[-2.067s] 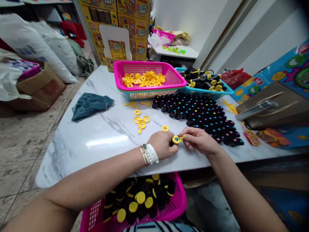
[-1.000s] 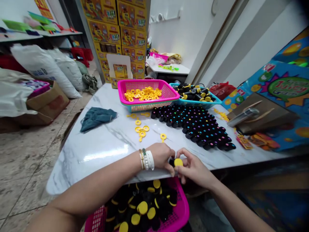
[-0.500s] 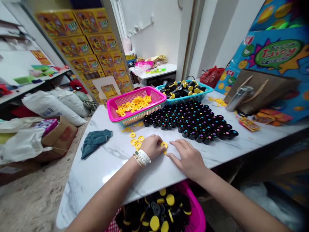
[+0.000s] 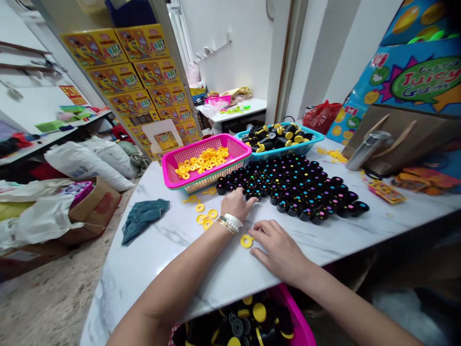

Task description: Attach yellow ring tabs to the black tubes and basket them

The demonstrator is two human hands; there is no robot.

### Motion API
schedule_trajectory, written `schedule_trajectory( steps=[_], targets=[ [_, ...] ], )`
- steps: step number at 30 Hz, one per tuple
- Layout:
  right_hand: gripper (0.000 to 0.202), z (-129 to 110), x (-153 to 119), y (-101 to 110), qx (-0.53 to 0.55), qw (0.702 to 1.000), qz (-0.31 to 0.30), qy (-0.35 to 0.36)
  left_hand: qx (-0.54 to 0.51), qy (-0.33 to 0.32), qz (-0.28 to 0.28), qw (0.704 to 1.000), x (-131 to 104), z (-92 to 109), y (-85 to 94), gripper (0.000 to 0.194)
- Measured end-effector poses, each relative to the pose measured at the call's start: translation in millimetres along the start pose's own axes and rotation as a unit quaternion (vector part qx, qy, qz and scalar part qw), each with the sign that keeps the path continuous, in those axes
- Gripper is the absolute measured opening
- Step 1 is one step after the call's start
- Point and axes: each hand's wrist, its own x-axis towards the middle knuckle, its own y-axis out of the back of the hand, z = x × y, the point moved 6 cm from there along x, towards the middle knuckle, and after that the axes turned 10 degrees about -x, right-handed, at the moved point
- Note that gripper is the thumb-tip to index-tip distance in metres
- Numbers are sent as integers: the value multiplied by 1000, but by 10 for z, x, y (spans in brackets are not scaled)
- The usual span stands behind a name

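My left hand [image 4: 237, 205], with bracelets at its wrist, reaches to the near left edge of the black cylindrical pieces [image 4: 288, 185]; its thumb is spread and its other fingertips are partly hidden. Whether it touches a piece is unclear. My right hand [image 4: 277, 247] rests on the marbled table with fingers apart, beside a yellow ring [image 4: 246, 241] that lies flat at its fingertips. Several loose yellow rings [image 4: 208, 224] lie left of my left hand. Behind them stands a pink basket [image 4: 173, 179] holding more yellow rings.
A blue basket [image 4: 268, 154] of black and yellow pieces stands at the back. A teal cloth [image 4: 144, 218] lies left. A metal flask [image 4: 367, 150] and paper bag [image 4: 396, 139] are at right. Below the table's front edge is another pink basket [image 4: 304, 327].
My left hand has moved away from the yellow ring, forward to the black pieces. The ring now lies uncovered by my right hand. The camera view has shifted slightly.
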Motion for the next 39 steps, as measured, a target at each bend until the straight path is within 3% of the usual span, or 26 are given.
schedule_trajectory(
  steps=[3,7,9,13,18,23,28,30,33,35,39],
  targets=[
    [22,-10,-53,3,28,999,17,-2,4,6,2,1000,71,-1,-41,48],
    [50,-64,-17,-21,28,1000,13,5,-13,16,-12,1000,12,-44,-14,44],
    [45,-89,19,-41,24,1000,4,6,-21,14,-30,999,-124,-66,60,43],
    [15,-51,19,-5,71,997,5,19,-77,-6,-72,994,-526,-110,234,35],
    [28,210,47,196,176,984,33,-23,-188,-28,-140,972,-856,-98,209,31],
    [27,222,217,201,150,989,-2,-6,-215,-59,-184,957,-877,-18,111,37],
    [27,231,255,160,128,991,-25,-6,-242,-49,-196,949,-865,-31,153,36],
    [27,232,252,164,120,992,-29,-2,-315,-1,-248,916,-875,-46,149,33],
    [23,214,245,176,116,993,-24,15,-471,117,-342,805,-924,-29,96,34],
    [20,200,235,185,117,993,-9,25,-526,173,-361,750,-944,0,54,35],
    [22,192,197,147,117,993,4,23,-559,219,-358,715,-969,43,-63,30]
  ],
)
